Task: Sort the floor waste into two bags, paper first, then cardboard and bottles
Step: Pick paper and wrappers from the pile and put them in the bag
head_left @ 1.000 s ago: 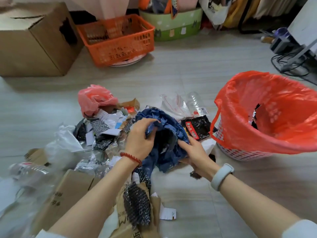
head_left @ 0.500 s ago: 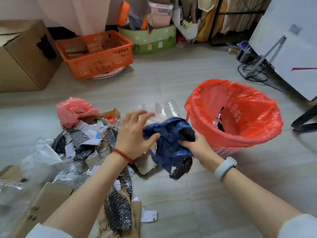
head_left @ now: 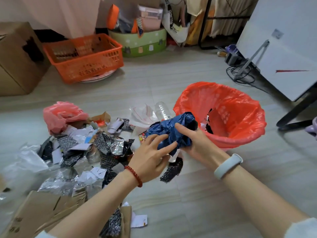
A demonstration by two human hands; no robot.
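Observation:
A crumpled blue wad (head_left: 173, 129) is held above the floor, just left of the red bag's rim. My right hand (head_left: 193, 143) grips it from below and the right, thumb across its top. My left hand (head_left: 151, 157) touches its left side with spread, nearly straight fingers. A black patterned scrap (head_left: 171, 170) and a bit of white paper hang beneath the wad. The red bag (head_left: 221, 100) lines a white basket and holds a few dark scraps. On the floor to the left lies the waste pile (head_left: 89, 148) of paper, foil and wrappers, with flattened cardboard (head_left: 42, 210) and a clear bottle (head_left: 162, 109).
A pink plastic bag (head_left: 61, 114) lies at the pile's far left. Behind stand an orange crate (head_left: 85, 57), a cardboard box (head_left: 18, 57) and a green bin (head_left: 140, 42). A white board on a black stand (head_left: 283, 54) and cables (head_left: 240, 74) sit to the right.
Both hands lifted the blue wad off the pile and carried it right, up to the red bag's rim. My left hand opened from gripping it to touching its side.

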